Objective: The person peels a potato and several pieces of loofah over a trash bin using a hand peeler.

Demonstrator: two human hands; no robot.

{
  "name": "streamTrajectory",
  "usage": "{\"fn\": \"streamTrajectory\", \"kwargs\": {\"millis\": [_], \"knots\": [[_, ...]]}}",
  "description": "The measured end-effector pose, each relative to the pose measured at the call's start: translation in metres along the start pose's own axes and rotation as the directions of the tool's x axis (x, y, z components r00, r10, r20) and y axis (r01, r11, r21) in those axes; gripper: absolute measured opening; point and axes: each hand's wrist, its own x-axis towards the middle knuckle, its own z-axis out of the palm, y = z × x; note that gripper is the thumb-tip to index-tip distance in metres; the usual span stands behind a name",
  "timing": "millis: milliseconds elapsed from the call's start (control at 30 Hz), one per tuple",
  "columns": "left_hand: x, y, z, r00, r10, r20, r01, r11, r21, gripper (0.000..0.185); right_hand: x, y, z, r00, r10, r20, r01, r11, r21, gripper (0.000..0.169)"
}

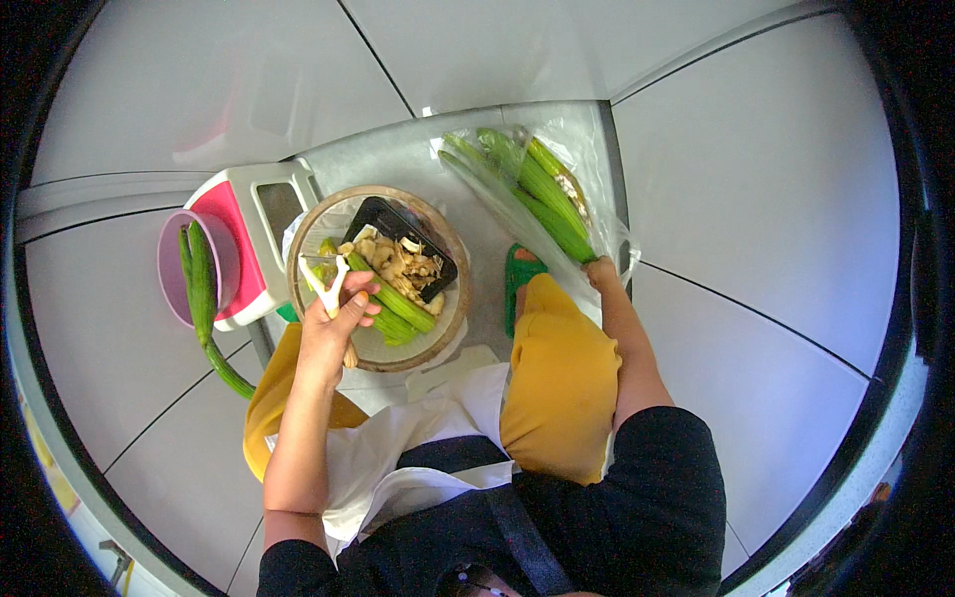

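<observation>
My left hand [339,313] holds a white Y-shaped peeler [328,287], its head upward, above a round brown-rimmed bin [461,298] with a pale liner. Inside the bin are a black plastic tray [388,216], pale brown peelings and scraps [399,261], and long green vegetable pieces [395,300]. My right hand [600,274] is closed at the lower end of a long green gourd [552,224], by the edge of a clear plastic bag [485,190]. Several gourds lie in or under that bag; my right fingertips are mostly hidden.
Left of the bin stands a white and pink plastic stool [239,246]. Beside it is a purple bowl [170,276] with long green gourds [200,283] reaching past its rim towards my leg. My green slipper [515,291] is between bin and bag. Grey tiles surround the low floor area.
</observation>
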Motion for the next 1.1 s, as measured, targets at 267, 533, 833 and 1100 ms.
{"fn": "streamTrajectory", "kwargs": {"millis": [267,533,833,1100], "knots": [[0.005,-0.006,0.002,1.0,-0.021,0.019,0.021,1.0,0.015,0.03,-0.021,-0.026,-0.02,0.976,0.151,0.16,-0.211,0.85,0.482,0.044],[-0.007,0.003,0.01,0.998,0.024,0.058,-0.024,1.0,-0.005,0.029,-0.086,-0.081,-0.05,0.967,-0.213,-0.138,0.194,0.971,-0.137,0.055],[-0.016,-0.006,-0.003,0.989,0.127,0.076,-0.126,0.992,-0.014,0.022,-0.209,-0.199,-0.157,0.558,-0.494,-0.667,0.609,0.79,-0.075,0.046],[-0.044,-0.012,-0.034,0.984,0.175,-0.008,-0.173,0.962,-0.213,0.023,-0.378,-0.288,-0.258,0.075,-0.606,-0.792,0.898,0.385,-0.211,0.04]]}}
